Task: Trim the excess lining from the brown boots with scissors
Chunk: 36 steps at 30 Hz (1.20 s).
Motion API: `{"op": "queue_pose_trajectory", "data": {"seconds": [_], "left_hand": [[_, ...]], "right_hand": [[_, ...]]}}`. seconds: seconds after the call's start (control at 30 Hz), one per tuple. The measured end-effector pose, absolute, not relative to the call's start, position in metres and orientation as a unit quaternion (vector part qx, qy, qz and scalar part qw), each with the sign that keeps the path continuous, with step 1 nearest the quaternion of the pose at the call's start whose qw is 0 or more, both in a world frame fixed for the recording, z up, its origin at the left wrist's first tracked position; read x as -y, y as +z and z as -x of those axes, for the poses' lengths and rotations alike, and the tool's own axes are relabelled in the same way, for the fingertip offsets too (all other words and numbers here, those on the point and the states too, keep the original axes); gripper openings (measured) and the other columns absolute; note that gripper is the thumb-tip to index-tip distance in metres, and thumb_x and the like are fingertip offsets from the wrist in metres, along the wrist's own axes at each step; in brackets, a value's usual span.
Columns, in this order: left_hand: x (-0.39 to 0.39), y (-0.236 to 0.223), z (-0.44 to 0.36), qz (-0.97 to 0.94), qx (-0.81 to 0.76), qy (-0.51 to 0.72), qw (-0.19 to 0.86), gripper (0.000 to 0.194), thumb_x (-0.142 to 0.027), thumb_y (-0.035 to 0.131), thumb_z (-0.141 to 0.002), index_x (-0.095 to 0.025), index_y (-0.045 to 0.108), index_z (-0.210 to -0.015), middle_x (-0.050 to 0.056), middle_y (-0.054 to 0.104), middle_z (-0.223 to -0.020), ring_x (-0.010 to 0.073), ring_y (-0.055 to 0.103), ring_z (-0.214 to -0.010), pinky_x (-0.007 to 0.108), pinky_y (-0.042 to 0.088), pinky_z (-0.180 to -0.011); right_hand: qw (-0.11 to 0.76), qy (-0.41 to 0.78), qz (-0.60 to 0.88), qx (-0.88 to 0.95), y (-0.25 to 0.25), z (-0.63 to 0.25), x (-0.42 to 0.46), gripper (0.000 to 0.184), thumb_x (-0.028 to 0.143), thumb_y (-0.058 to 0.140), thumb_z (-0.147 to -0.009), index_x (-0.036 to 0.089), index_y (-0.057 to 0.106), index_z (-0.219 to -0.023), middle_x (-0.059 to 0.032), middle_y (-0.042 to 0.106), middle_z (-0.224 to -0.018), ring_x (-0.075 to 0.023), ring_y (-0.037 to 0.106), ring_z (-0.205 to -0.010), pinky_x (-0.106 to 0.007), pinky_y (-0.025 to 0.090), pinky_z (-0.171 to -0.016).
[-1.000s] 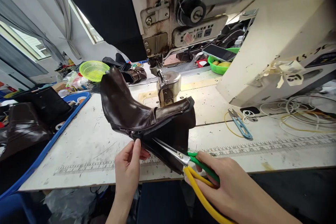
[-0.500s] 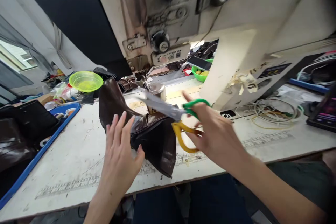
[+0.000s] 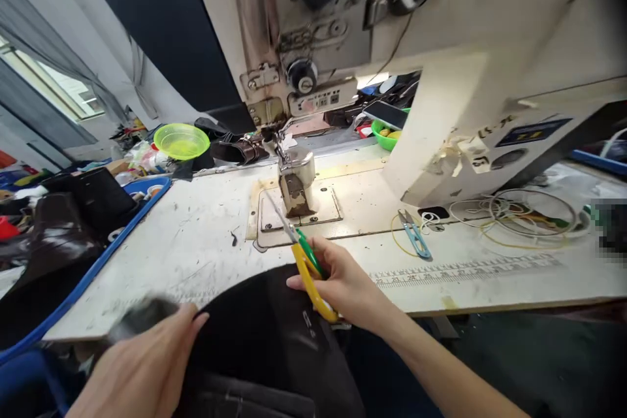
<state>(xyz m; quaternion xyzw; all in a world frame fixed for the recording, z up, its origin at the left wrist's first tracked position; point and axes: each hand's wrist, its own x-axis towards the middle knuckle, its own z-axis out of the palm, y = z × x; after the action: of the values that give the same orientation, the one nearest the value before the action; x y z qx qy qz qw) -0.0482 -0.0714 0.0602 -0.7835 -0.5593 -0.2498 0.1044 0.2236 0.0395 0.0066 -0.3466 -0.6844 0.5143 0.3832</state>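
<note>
My right hand [image 3: 345,287] is closed round scissors [image 3: 304,258] with one yellow and one green handle. Their blades point up and away over the table. My left hand [image 3: 142,369] lies with its fingers on a dark brown leather boot piece [image 3: 264,339] at the table's near edge, low in the view. The piece is blurred on its left side. A post-bed sewing machine [image 3: 296,176] stands just beyond the scissors.
A worn white table [image 3: 196,241] with a printed ruler along its front. Blue thread snips [image 3: 415,235] and coiled yellow and white cords [image 3: 529,212] lie to the right. A blue tray edge [image 3: 98,255], dark boots [image 3: 53,235] and a green basket [image 3: 181,140] are at left.
The boot came off the machine post and down to the table's near edge under my left hand. My right hand dropped toward me with the scissors.
</note>
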Motion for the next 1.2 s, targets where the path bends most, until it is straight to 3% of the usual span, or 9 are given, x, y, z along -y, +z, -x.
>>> {"op": "queue_pose_trajectory", "data": {"seconds": [0.1, 0.2, 0.27, 0.37, 0.47, 0.7, 0.9, 1.03, 1.2], "left_hand": [[0.082, 0.034, 0.043, 0.818, 0.544, -0.138, 0.125, 0.027, -0.040, 0.043, -0.100, -0.027, 0.062, -0.114, -0.001, 0.077, -0.077, 0.0184, 0.072, -0.061, 0.024, 0.050, -0.051], [0.055, 0.013, 0.022, 0.765, 0.636, -0.054, 0.088, 0.031, -0.036, 0.042, -0.100, -0.024, 0.062, -0.078, 0.001, 0.067, -0.057, 0.0237, 0.066, -0.051, 0.030, 0.038, -0.042], [0.033, 0.006, 0.004, 0.744, 0.662, -0.047, 0.079, 0.033, -0.032, 0.044, -0.097, -0.022, 0.058, -0.069, 0.006, 0.066, -0.063, 0.0275, 0.065, -0.061, 0.032, 0.040, -0.051], [0.008, -0.002, -0.021, 0.746, 0.661, -0.073, 0.037, 0.025, -0.017, 0.038, -0.095, -0.019, 0.063, -0.090, 0.011, 0.066, -0.089, 0.0274, 0.063, -0.080, 0.035, 0.044, -0.065], [-0.006, -0.011, -0.043, 0.782, 0.607, -0.119, -0.080, 0.034, -0.004, 0.033, -0.090, -0.022, 0.060, -0.100, 0.005, 0.064, -0.096, 0.0158, 0.063, -0.073, 0.026, 0.047, -0.062], [-0.015, -0.021, -0.049, 0.802, 0.495, -0.205, -0.264, 0.025, -0.030, 0.058, -0.093, -0.027, 0.061, -0.117, 0.002, 0.064, -0.103, 0.0106, 0.062, -0.071, 0.021, 0.050, -0.064], [-0.017, -0.028, -0.039, 0.775, 0.471, -0.298, -0.297, 0.023, -0.018, 0.060, -0.094, -0.028, 0.068, -0.114, 0.000, 0.067, -0.094, 0.0077, 0.064, -0.075, 0.015, 0.049, -0.064], [-0.019, -0.030, -0.041, 0.769, 0.476, -0.317, -0.286, 0.016, -0.016, 0.064, -0.092, -0.025, 0.069, -0.104, -0.002, 0.063, -0.081, 0.0060, 0.061, -0.068, 0.013, 0.046, -0.061], [-0.021, -0.030, -0.042, 0.767, 0.478, -0.307, -0.298, 0.012, -0.013, 0.061, -0.093, -0.024, 0.065, -0.095, -0.003, 0.063, -0.082, 0.0056, 0.061, -0.072, 0.014, 0.046, -0.065]], "right_hand": [[0.358, 0.507, 0.381, 0.685, -0.004, -0.219, -0.024, 0.019, 0.027, 0.059, -0.083, 0.024, 0.040, -0.082, 0.0060, 0.050, -0.073, -0.0117, 0.051, -0.065, -0.022, 0.042, -0.058], [0.333, 0.455, 0.457, 0.688, -0.014, -0.225, -0.020, 0.015, 0.022, 0.055, -0.084, 0.025, 0.040, -0.083, 0.0028, 0.058, -0.078, -0.0157, 0.052, -0.067, -0.027, 0.038, -0.062], [0.310, 0.420, 0.506, 0.687, -0.020, -0.230, -0.018, 0.014, 0.019, 0.053, -0.084, 0.025, 0.040, -0.085, 0.0014, 0.060, -0.077, -0.0180, 0.052, -0.064, -0.028, 0.035, -0.061], [0.273, 0.387, 0.550, 0.688, -0.025, -0.233, -0.013, 0.017, 0.014, 0.051, -0.079, 0.026, 0.040, -0.086, 0.0010, 0.060, -0.072, -0.0206, 0.053, -0.061, -0.029, 0.033, -0.059], [0.246, 0.370, 0.565, 0.695, -0.025, -0.233, -0.010, 0.020, 0.011, 0.050, -0.078, 0.026, 0.040, -0.088, 0.0010, 0.064, -0.074, -0.0215, 0.059, -0.065, -0.029, 0.036, -0.060], [0.222, 0.320, 0.519, 0.761, -0.017, -0.302, -0.029, 0.010, 0.029, 0.060, -0.089, 0.025, 0.053, -0.096, 0.0037, 0.063, -0.074, -0.0145, 0.059, -0.060, -0.023, 0.043, -0.055], [0.101, 0.046, 0.389, 0.914, 0.000, -0.368, -0.046, 0.024, 0.027, 0.069, -0.084, 0.026, 0.053, -0.102, 0.0000, 0.069, -0.078, -0.0161, 0.060, -0.053, -0.029, 0.037, -0.048], [0.015, 0.060, 0.362, 0.930, 0.007, -0.373, -0.061, 0.044, 0.030, 0.080, -0.075, 0.026, 0.051, -0.108, -0.0063, 0.070, -0.096, -0.0224, 0.066, -0.075, -0.032, 0.043, -0.060], [-0.036, 0.073, 0.334, 0.939, 0.008, -0.363, -0.081, 0.029, 0.027, 0.078, -0.079, 0.027, 0.052, -0.092, 0.0023, 0.063, -0.076, -0.0169, 0.058, -0.060, -0.032, 0.035, -0.055]]}}
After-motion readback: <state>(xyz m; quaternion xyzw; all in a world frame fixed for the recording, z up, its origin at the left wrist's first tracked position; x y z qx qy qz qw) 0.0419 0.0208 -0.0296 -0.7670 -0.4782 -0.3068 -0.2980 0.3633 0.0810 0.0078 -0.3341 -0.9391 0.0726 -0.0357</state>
